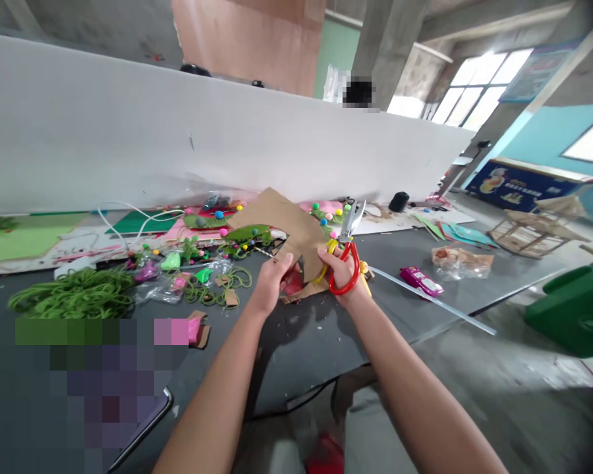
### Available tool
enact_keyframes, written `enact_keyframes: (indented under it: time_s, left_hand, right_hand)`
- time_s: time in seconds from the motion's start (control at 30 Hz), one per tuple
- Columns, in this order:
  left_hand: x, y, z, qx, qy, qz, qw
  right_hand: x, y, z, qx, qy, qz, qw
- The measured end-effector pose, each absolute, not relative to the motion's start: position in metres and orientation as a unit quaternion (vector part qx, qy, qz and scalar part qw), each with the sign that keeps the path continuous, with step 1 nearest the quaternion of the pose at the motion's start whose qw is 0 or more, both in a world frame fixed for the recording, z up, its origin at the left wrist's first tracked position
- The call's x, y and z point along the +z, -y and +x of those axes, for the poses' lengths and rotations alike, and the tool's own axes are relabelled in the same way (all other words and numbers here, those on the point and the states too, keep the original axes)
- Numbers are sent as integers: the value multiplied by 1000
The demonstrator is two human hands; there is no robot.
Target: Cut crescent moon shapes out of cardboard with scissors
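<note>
A bent piece of brown cardboard, cut to an irregular outline, is held up above the grey table. My left hand pinches its lower left part between thumb and fingers. On the lower right, my right hand grips the same cardboard with the thumb on top. Scissors hang from my right hand, their red handle looped around it and their metal blades pointing up and away. Yellow shows by the handle and fingers. Below the hands, another cardboard bit lies partly hidden.
A pile of green cord lies at the left, near colourful clay lumps and green leaf shapes with pompoms. A white board stands behind. To the right are a purple packet, a clear strip and a green bin.
</note>
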State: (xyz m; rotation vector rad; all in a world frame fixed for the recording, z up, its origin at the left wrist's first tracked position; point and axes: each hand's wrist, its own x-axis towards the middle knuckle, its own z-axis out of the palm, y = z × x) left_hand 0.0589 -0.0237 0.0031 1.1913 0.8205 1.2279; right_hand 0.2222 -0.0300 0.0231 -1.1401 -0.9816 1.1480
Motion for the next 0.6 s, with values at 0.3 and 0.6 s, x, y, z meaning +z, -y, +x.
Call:
enact_keyframes:
  time_s: [0.3, 0.6]
  left_hand:
    - [0, 5, 35, 567, -377, 517, 519]
    - [-8, -9, 23, 690, -417, 434, 403]
  right_hand:
    - [5, 10, 232, 516, 461, -424, 584]
    - [6, 32, 231, 578, 454, -494, 465]
